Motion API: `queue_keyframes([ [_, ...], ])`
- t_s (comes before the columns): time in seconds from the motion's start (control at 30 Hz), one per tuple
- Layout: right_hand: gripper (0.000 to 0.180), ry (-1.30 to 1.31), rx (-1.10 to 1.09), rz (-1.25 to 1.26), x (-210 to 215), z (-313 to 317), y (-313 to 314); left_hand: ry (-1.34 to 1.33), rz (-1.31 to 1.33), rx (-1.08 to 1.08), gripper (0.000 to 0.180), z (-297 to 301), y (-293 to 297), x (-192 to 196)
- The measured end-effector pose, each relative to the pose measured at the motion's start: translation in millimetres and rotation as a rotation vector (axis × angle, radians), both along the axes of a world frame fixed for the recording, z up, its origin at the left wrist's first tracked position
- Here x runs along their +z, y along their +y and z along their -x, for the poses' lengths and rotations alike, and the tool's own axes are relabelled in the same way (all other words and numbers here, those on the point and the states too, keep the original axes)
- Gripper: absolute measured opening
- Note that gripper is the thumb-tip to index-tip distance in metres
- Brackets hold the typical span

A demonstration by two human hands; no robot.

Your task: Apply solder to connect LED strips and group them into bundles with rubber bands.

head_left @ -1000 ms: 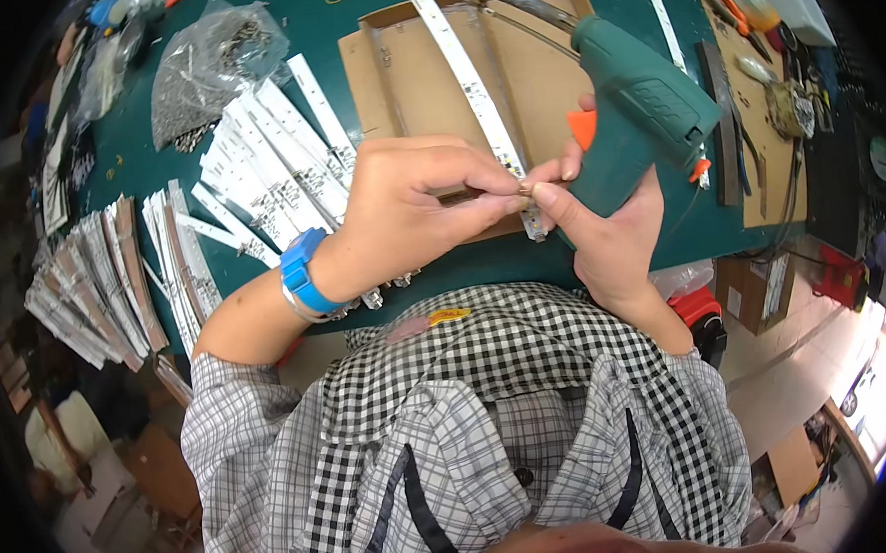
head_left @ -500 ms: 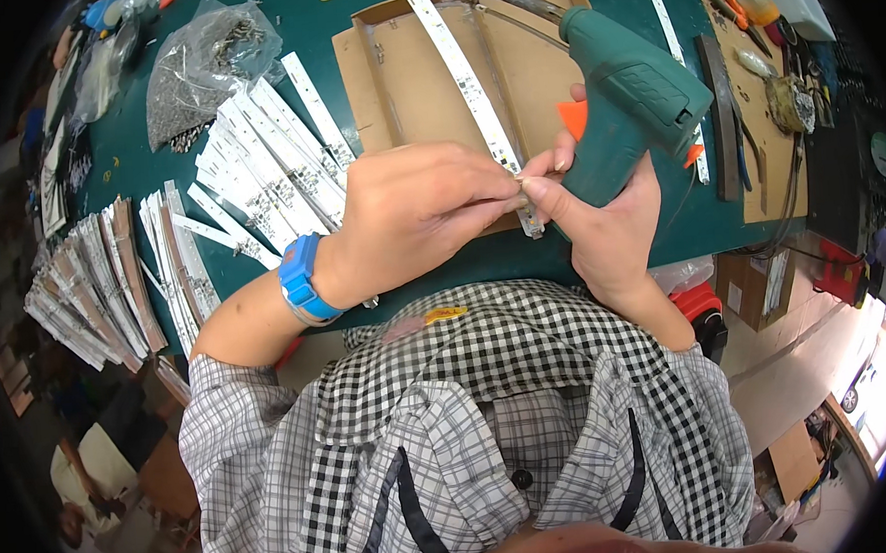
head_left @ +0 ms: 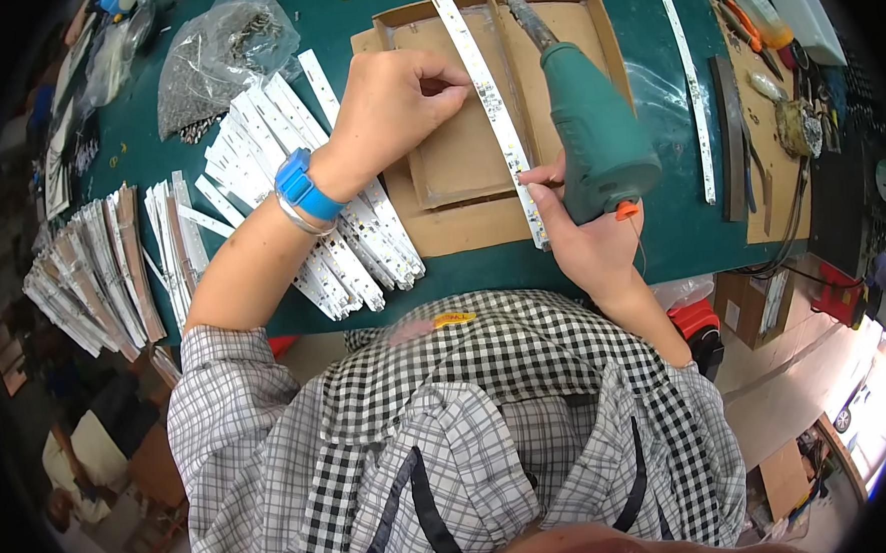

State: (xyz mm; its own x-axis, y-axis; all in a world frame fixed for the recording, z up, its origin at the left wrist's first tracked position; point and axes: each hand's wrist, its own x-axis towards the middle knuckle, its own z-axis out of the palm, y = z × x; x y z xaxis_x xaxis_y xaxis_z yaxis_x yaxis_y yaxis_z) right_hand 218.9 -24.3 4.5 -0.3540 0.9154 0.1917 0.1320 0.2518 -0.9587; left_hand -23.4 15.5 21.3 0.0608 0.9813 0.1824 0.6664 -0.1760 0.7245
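Note:
My right hand is wrapped round the handle of a green soldering gun, whose metal tip points away over the cardboard tray. The thumb and a finger of that hand also pinch the near part of a long white LED circuit strip. This strip slants over the tray, its far end beyond the tray's back wall. My left hand is closed in a pinch at the strip's left edge, about midway along; what its fingertips hold, if anything, is too small to make out.
A fanned pile of white LED strips lies left of the tray, more stacked strips further left. Behind them is a clear bag of small metal parts. Another strip, a dark bar and a tool board lie to the right.
My left hand has moved away from the strip's near end, up and left to its middle. The soldering gun has turned more upright, its tip swinging right. The right hand still grips both.

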Motion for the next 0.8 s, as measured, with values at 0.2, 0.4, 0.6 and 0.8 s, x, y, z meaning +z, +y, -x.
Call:
queue_keyframes([
  [0.2, 0.017, -0.084, -0.081, 0.103, -4.6, 0.7, 0.0, -0.005, 0.028, 0.004, 0.012, 0.1, -0.4, -4.5],
  [0.4, 0.018, -0.134, -0.075, 0.170, -2.2, 0.5, 0.2, 0.004, -0.018, -0.022, 0.012, -1.6, 1.3, -6.8],
  [0.6, 0.023, -0.122, -0.087, 0.150, -0.1, 0.7, 1.5, 0.043, -0.071, -0.050, 0.012, -2.0, 3.6, -6.0],
  [0.8, 0.039, -0.133, -0.050, 0.178, -4.9, -4.5, 3.5, 0.059, -0.081, -0.075, 0.012, -3.0, 4.7, -6.7],
])
